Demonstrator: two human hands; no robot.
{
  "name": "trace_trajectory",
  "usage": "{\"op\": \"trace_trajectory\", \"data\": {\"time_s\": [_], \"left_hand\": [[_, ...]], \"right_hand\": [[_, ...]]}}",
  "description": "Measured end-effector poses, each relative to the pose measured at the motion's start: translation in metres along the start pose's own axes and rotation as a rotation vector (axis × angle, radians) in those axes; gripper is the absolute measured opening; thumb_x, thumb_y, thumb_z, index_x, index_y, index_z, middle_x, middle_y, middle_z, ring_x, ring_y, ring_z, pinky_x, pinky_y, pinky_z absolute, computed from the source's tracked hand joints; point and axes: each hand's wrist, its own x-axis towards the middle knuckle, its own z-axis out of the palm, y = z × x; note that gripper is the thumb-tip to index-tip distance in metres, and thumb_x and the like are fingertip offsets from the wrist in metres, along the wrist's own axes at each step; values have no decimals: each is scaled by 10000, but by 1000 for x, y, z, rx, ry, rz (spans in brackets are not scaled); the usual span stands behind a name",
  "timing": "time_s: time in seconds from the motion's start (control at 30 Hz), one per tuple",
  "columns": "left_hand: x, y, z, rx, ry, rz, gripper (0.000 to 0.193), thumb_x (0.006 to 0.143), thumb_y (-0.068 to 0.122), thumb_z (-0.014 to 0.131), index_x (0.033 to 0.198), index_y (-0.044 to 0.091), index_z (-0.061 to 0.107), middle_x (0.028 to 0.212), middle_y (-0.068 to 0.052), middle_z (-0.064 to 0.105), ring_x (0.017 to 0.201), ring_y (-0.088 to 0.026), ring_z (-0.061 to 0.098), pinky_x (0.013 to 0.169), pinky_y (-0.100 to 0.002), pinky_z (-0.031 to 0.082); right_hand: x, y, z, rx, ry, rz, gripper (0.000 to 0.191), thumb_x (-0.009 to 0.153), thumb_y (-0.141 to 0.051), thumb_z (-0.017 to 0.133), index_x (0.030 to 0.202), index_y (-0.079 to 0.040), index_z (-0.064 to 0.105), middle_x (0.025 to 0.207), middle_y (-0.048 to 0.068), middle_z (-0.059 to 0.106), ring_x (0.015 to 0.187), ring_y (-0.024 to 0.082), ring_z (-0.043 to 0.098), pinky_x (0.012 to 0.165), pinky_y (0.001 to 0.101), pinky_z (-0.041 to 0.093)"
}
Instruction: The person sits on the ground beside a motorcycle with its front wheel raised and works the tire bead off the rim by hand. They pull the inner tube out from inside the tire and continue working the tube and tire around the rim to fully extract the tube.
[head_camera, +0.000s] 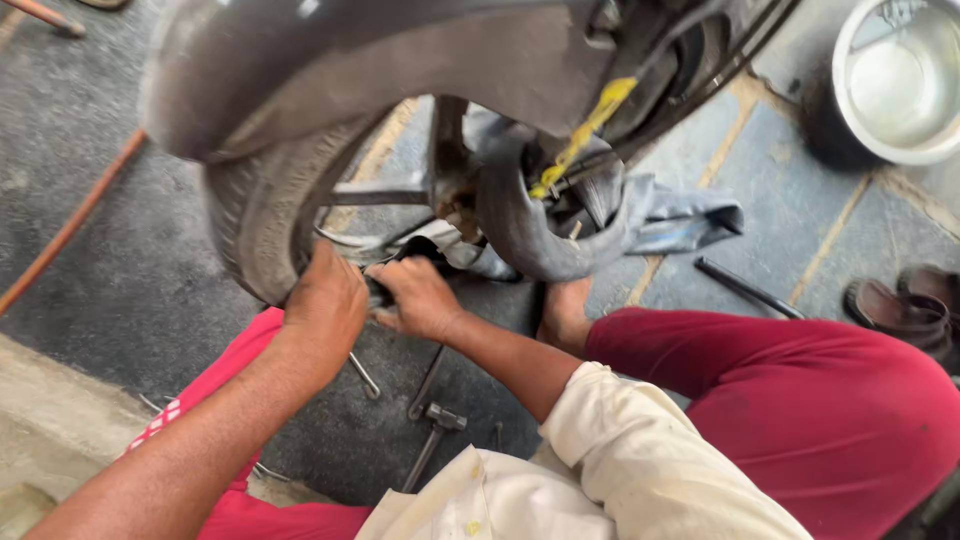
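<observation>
At the far left of the frame a thin rust-coloured rod (70, 225) slants across the dark grey floor (120, 280), and a pale concrete step (50, 420) fills the lower left corner. Just right of that, the left hand (325, 300) presses on the lower edge of a worn motorcycle tyre (262, 215); its fingers are curled over the rim area, though I cannot tell from here exactly what they have hold of, since the back of the hand hides them. Touching it, or nearly so, the right hand (418, 297) is closed in a loose fist round something dark at the wheel's bottom, the fingers bent tight and the thing itself too hidden to name. Above both hands a grey mudguard (380, 70) arches across the top of the frame. Below the hands several metal tools (432, 430) lie on the floor, among them a hammer-like one with a grey head. At centre, a slack grey inner tube (530, 235) hangs out of the wheel in a loop, with a yellow strap (590, 125) running down past it. A bare foot (565, 315) rests under the tube, beside a knee in red trousers (800, 400). Further right a black bar (745, 287) lies on the paving, a brown sandal (905, 310) sits at the edge, and a steel bowl (900, 80) stands in the upper right corner.
</observation>
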Motion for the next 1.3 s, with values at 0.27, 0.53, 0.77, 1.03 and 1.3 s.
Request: {"op": "trace_trajectory", "data": {"time_s": [0.27,0.53,0.77,1.03,1.3], "left_hand": [[39,50,50,-200,186,-209,238,903,242,546,1055,102,664,888,-33,645,895,-197,592,818,-388,375],[49,71,76,-309,562,-301,219,848,241,579,1037,132,591,793,-16,564,805,-190,561,766,-369,387],[54,66,87,-478,660,-189,97,844,221,589,905,146,577,751,-22,553,778,-210,560,739,-384,392],[65,76,87,-390,428,-293,98,878,240,573,817,174,611,778,-37,598,802,-214,570,793,-394,399],[68,77,81,-395,268,-275,153,882,249,556,895,184,694,837,-29,660,866,-218,614,777,-419,395]], "right_hand": [[-53,64,-10,-315,-65,245,725,800,-445,824,1365,-98,531,1192,139,608,1094,355,636,860,452,543],[-31,111,-28,-409,-176,-2,640,663,-451,826,1152,-83,638,1149,148,691,1065,348,679,910,455,551],[15,100,-39,-351,-722,311,560,684,-510,872,1086,-141,745,983,117,742,970,359,707,866,513,530],[-11,107,-29,-353,-592,95,544,751,-370,825,1226,-127,719,1252,160,684,1160,362,647,964,486,527],[0,89,-27,-457,-823,180,782,802,-453,791,1448,-110,514,1302,164,639,1237,358,572,1071,482,438]]}}
